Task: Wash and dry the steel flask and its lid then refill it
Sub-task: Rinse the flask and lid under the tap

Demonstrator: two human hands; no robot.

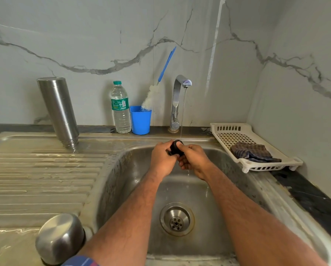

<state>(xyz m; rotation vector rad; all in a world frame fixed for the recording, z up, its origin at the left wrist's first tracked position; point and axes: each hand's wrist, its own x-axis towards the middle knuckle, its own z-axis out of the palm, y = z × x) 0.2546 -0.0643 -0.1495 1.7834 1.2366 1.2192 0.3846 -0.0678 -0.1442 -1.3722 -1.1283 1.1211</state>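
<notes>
Rinsing a small black flask lid point(175, 148) under a thin stream from the chrome tap point(177, 98), a person works over a steel sink point(122, 169). From the left: a steel cup-shaped cap point(61, 238) lies mouth down on the near corner of the wet draining board point(36, 179). Behind it the steel flask point(58, 110) stands upside down, mouth on the board, draining. Further right, on the table's back edge, stand a plastic water bottle point(120, 108) and a blue cup point(140, 120) holding a bottle brush point(157, 89). At the basin's centre the left hand point(162, 158) grips the lid's side, while the right hand point(193, 159) clasps it from the other side, thumb on top. On the far right a white rack point(228, 131) holds a checked cloth point(252, 152). To rinse well, the lid probably wants turning under the water so the threads and inner face get flushed, with a firm hold, since it is wet and small.
</notes>
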